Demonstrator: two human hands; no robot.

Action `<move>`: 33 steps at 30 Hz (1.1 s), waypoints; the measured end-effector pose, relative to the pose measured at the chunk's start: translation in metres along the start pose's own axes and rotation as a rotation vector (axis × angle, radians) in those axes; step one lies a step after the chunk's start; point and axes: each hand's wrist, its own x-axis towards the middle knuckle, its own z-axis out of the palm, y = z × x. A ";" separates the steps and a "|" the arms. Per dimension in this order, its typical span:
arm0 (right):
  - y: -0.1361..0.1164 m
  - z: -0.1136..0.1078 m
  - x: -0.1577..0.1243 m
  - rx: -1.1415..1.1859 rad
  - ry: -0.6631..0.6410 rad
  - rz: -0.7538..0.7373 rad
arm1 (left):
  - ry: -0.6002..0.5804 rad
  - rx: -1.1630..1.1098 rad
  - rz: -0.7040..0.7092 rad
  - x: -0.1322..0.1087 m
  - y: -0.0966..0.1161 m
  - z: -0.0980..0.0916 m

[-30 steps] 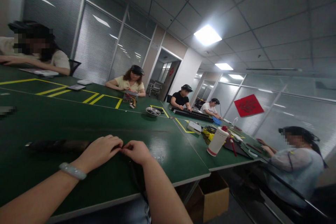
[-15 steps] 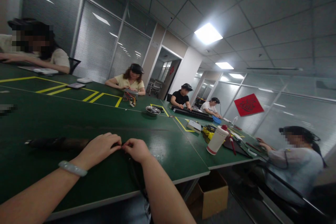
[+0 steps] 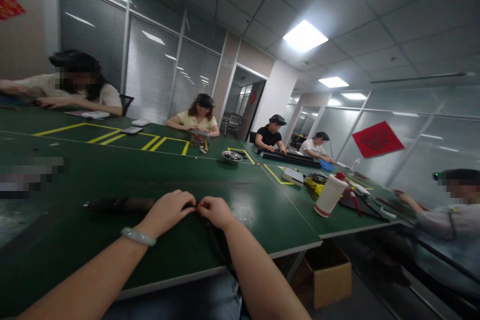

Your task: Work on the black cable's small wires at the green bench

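My left hand (image 3: 170, 212), with a pale bangle (image 3: 138, 236) at its wrist, is closed in a pinch over the green table. Right beside it, my right hand (image 3: 216, 213) is closed too, its fingertips almost touching the left ones. A tiny reddish bit shows between the fingertips; its kind is too small to tell. Left of my hands lies a long dark cylindrical tool (image 3: 118, 205) with a small metal tip; its right end is hidden behind my left hand. A black cable (image 3: 217, 242) hangs from beneath my right hand over the table's front edge.
A metal bowl (image 3: 232, 158) stands ahead on the green table (image 3: 262, 210). To the right are a white bottle (image 3: 330, 195) with a red cap and a white box (image 3: 293, 176). Below the edge sits a cardboard box (image 3: 332, 280). Several people work around the table.
The view has turned left, so the whole scene sits further right in the picture. Both hands keep the same pinch near each other, and the dark tool stays where it lay.
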 end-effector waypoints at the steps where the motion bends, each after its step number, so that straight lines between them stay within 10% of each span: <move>1: 0.000 0.000 0.000 0.007 0.007 -0.002 | 0.004 0.007 0.004 -0.001 0.001 -0.001; 33: -0.010 -0.002 -0.003 0.142 0.029 0.021 | -0.010 0.099 0.014 -0.007 0.013 -0.009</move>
